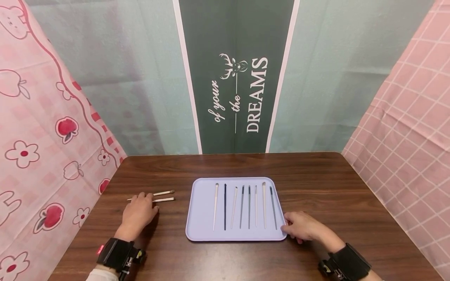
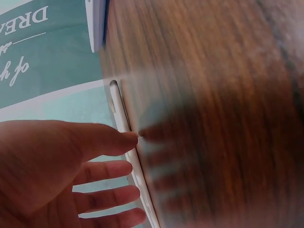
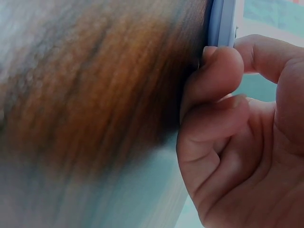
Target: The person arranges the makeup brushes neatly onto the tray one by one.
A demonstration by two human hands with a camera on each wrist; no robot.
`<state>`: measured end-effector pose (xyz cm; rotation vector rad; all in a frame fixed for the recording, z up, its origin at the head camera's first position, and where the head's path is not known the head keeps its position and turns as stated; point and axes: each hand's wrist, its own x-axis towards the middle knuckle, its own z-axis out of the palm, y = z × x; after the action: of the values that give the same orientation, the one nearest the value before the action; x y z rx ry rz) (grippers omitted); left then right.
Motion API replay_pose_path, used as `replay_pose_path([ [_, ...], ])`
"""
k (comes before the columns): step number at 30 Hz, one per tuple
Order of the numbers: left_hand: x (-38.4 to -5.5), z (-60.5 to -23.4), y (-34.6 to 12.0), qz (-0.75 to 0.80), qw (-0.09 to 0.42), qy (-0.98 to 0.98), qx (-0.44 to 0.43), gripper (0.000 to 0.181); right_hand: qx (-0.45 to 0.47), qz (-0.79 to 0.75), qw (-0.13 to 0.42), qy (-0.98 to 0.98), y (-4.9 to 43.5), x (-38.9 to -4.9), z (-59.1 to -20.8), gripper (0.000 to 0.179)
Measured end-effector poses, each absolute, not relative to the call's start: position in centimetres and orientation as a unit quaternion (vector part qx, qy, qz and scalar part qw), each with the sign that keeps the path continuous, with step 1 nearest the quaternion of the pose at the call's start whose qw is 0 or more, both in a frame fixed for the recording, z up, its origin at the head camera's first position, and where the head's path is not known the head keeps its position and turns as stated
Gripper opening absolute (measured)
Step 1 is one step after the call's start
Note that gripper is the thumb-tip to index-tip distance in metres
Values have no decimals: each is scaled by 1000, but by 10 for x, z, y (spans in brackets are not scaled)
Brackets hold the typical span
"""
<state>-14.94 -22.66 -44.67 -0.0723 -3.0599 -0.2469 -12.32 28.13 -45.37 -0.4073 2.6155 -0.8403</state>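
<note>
Two pale-handled makeup brushes, an upper one (image 1: 164,192) and a lower one (image 1: 165,200), lie on the table at the left. Over their handle ends is my left hand (image 1: 138,212), its fingers lightly bent. The left wrist view has the thumb and fingertips right at a white brush handle (image 2: 121,111), the fingers fairly straight. A lilac tray (image 1: 200,220) lies in the middle, bearing several makeup brushes in a row, among them a black one (image 1: 225,207) and a pale one (image 1: 215,207). My right hand (image 1: 303,226) pinches the tray's near right corner, other fingers curled.
The brown wooden table (image 1: 235,261) ends at a green curtain (image 1: 232,140) behind. Pink patterned cloth (image 1: 42,164) hangs at the left and pink checked cloth (image 1: 415,128) at the right. The tray's left part has bare surface beside the row of brushes.
</note>
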Motion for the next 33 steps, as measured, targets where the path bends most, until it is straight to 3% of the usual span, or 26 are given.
replay_pose_path([
  [7,-152,-447,-227,-88,39,-995,-35,27,-142,-300,185,925,281,-122,-453,20],
  [14,-156,-449,-230,-96,74,-990,-72,7,-136,-297,184,927,281,-122,-452,21],
  [24,-158,-447,-233,-119,55,-988,-85,16,-133,-297,188,927,281,-122,-452,21],
  [33,-156,-439,-211,-112,107,-981,-114,16,-130,-295,189,928,281,-122,-452,21],
])
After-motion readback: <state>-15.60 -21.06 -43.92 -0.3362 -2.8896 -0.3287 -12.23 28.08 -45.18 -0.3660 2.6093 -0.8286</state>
